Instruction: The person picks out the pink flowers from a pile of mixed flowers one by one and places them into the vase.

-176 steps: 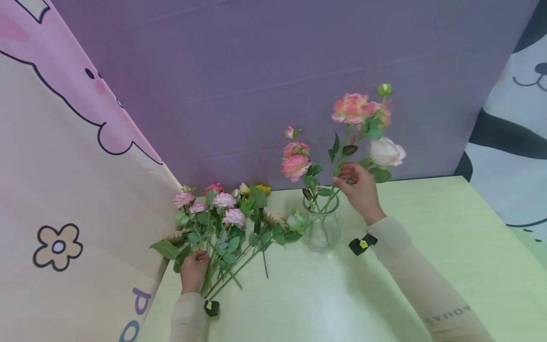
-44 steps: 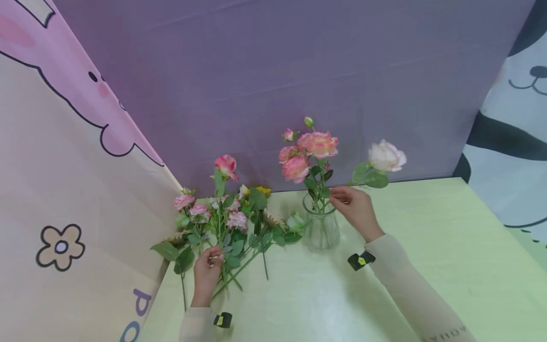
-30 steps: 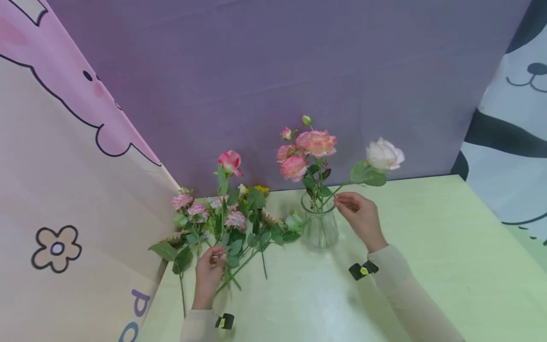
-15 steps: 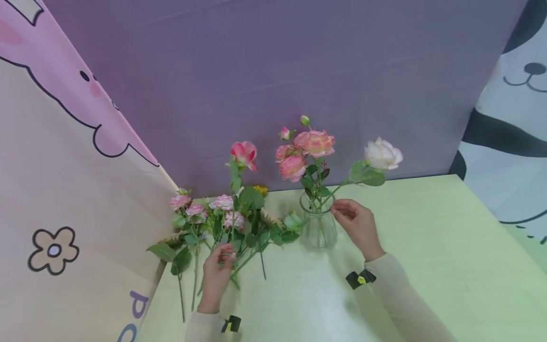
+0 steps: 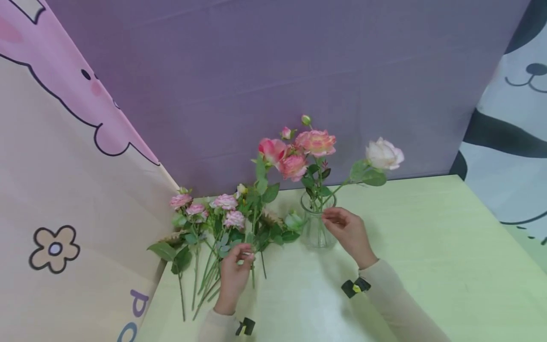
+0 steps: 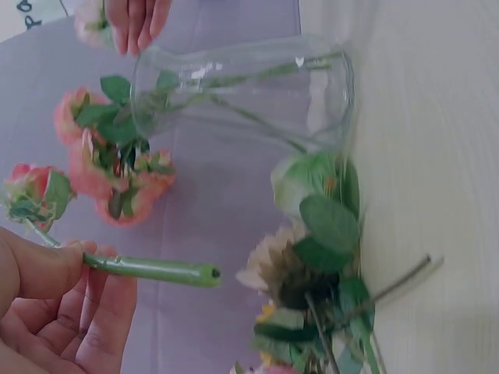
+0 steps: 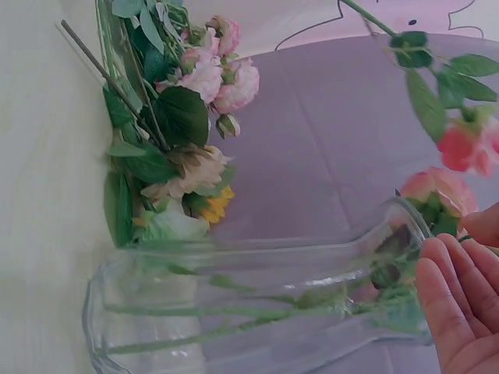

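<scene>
the left hand (image 5: 235,273) has its thumb and fingers pinched together on the green stem (image 6: 160,269) of a red-pink rose (image 5: 271,150), holding the flower upright, bloom at the top and the cut end pointing down above the bench (image 5: 436,228). in the head view this bloom overlaps the peach-pink roses (image 5: 317,143) that stand in a glass vase (image 5: 316,235). the right hand (image 5: 348,232) is right at the mouth of the vase, fingers bent and the thumb slightly apart from them; whether it has hold of the glass cannot be told. the vase stands upright on the bench, and its stems show through the wall. a pink bud (image 5: 286,133) and a green bud (image 5: 306,119) rise above the peach-pink blooms, while a white rose (image 5: 384,154) leans out of the vase to the right. left of the vase lies a loose heap with light pink roses (image 5: 234,220), a beige flower (image 7: 191,171), a yellow flower (image 7: 218,204) and, just beside the vase, a pale green flower (image 5: 293,222). behind the bench hangs a purple cloth (image 5: 333,61); a pink cartoon animal (image 5: 72,80) is printed at the left and a black-and-white one at the right
</scene>
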Demonstrator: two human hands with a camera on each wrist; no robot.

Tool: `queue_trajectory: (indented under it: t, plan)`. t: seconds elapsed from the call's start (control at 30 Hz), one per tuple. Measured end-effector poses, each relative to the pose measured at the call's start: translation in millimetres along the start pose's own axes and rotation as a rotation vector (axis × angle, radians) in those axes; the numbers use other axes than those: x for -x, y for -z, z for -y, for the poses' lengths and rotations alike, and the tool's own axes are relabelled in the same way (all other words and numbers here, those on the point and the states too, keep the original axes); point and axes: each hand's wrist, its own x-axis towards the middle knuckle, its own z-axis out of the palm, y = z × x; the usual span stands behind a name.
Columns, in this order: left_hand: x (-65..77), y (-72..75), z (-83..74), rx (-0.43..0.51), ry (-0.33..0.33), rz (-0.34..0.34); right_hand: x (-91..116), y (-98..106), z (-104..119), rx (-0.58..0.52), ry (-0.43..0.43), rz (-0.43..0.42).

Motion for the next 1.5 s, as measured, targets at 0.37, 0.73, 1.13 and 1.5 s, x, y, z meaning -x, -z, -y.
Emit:
queue_trajectory:
  t: [0.37,0.73,1.13,1.5]
  plan:
    - [9.7,-27.0,-22.8,0.054,-0.042,0.082,8.2,-11.7,-10.3,-0.051,0.005,0.089]
    - [16.6,-47.0,-31.1,0.079,-0.022,0.159,15.0,-23.5,-5.1,-0.067,0.018,0.184]
    - [25.3,-54.3,-61.0,0.111,-0.016,0.222,18.9,-35.4,4.2,-0.128,0.019,0.224]
    - [25.5,-60.8,-64.6,0.128,-0.014,0.228,22.5,-38.3,14.9,-0.209,-0.063,0.161]
